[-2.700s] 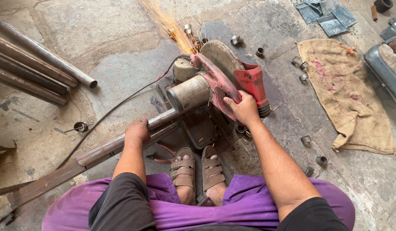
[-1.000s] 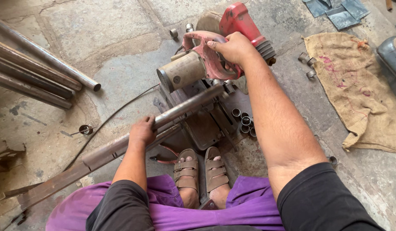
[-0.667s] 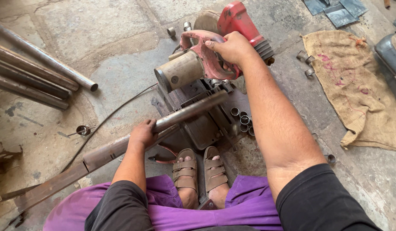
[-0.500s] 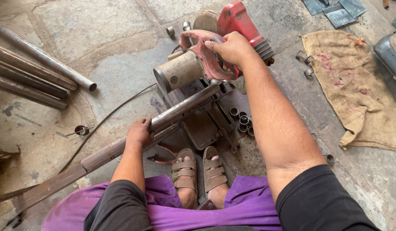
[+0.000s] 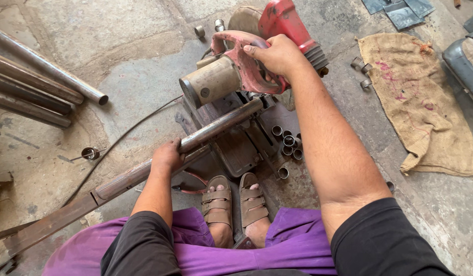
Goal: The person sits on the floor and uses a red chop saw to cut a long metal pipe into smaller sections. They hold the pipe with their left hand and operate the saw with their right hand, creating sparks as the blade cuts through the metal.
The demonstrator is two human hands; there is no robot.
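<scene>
Rings already cut lie right of the chop saw, whose raised handle the right hand grips, while the left hand clasps the long steel pipe under the blade, much uncut.

A few seconds back the saw was pressed down on the pipe and throwing sparks; now the right hand has lifted it by its handle, the sparks are gone, and the blade end stands clear above the pipe. The left hand has since pushed the pipe forward through the vise, so its cut end now pokes out past the clamp, just beside the small cut rings lying on the floor.
</scene>
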